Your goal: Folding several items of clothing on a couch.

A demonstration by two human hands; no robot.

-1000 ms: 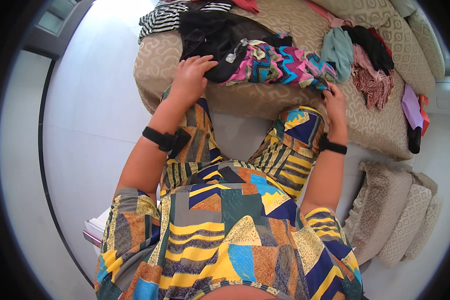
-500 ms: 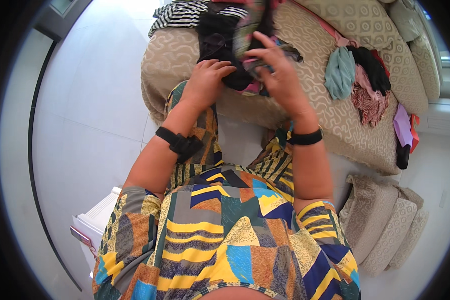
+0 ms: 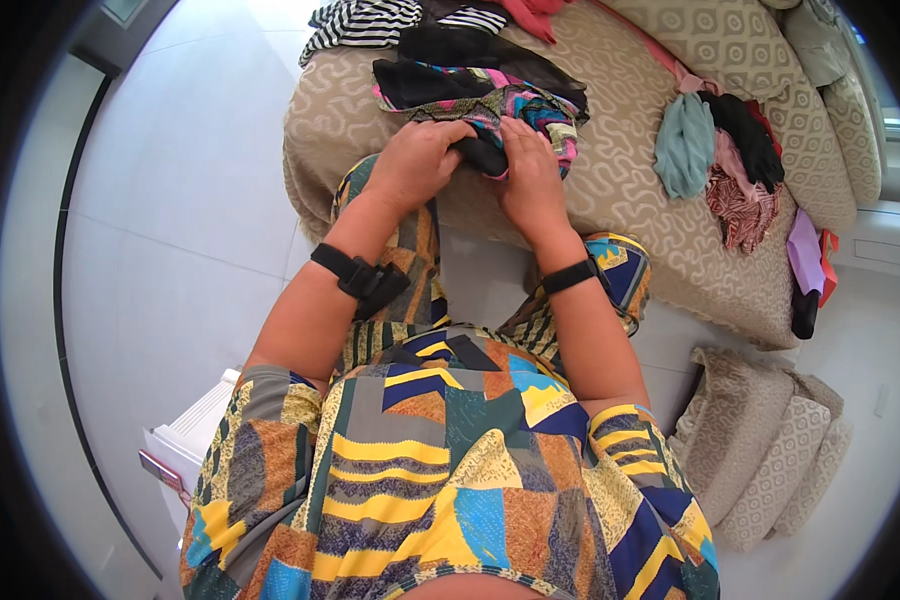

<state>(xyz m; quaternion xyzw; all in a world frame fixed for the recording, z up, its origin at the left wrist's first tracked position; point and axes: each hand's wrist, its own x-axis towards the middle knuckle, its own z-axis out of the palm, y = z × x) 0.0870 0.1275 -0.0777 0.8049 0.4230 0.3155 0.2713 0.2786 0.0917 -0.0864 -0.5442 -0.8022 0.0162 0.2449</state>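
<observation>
A black piece of clothing with a pink, blue and green pattern (image 3: 545,105) lies bunched across the front of the beige sofa seat (image 3: 340,130). At its near edge, my left hand (image 3: 420,163) is closed on the cloth, thumb and fingers pinched together. Just to the right, my right hand (image 3: 532,185) grips the same edge, fingers bent over the fabric and thumb tucked beneath. A dark fold hangs between the two hands. Sheer black fabric (image 3: 490,55) lies just behind it, partly overlapped by the patterned part.
Black-and-white striped cloth (image 3: 360,28) and a coral-pink cloth (image 3: 535,15) lie at the far side. To the right sits a pile with a grey-green cloth (image 3: 684,145) and a black one (image 3: 740,135). A beige-covered stool (image 3: 740,430) stands at lower right; a white cabinet (image 3: 185,430) at left.
My right hand has come down and left, bringing the patterned cloth from a raised, blurred position onto the seat. The cloth now lies spread sideways. My left hand has barely moved.
</observation>
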